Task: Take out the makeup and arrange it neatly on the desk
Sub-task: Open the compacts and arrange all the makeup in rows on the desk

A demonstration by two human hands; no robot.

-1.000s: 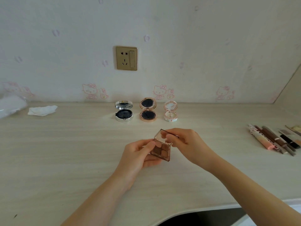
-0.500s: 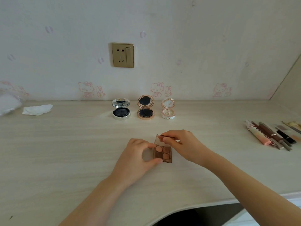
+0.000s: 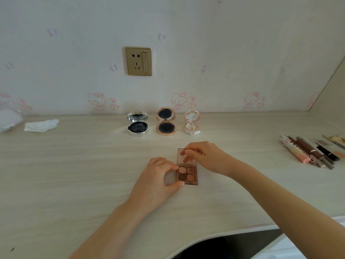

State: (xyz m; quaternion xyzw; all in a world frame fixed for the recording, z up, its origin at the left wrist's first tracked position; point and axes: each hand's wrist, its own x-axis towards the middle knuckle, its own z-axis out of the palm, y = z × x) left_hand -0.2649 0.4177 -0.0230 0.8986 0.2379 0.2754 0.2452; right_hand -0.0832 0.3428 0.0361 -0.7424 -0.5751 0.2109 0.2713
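A small brown eyeshadow palette lies open on the pale desk, its clear lid standing up. My left hand pinches the palette's base at its left edge between thumb and forefinger. My right hand pinches the top edge of the lid. Behind stand three open round compacts in a row: a silver compact, a rose-gold compact and a white floral compact.
Several pens, pencils and tubes lie side by side at the right. A crumpled white tissue and a pale bag sit at the far left. A wall socket is above the compacts. The desk's curved front edge runs below.
The palette came down from my hands onto the desk, and its lid has swung up to stand open, showing all the pans.
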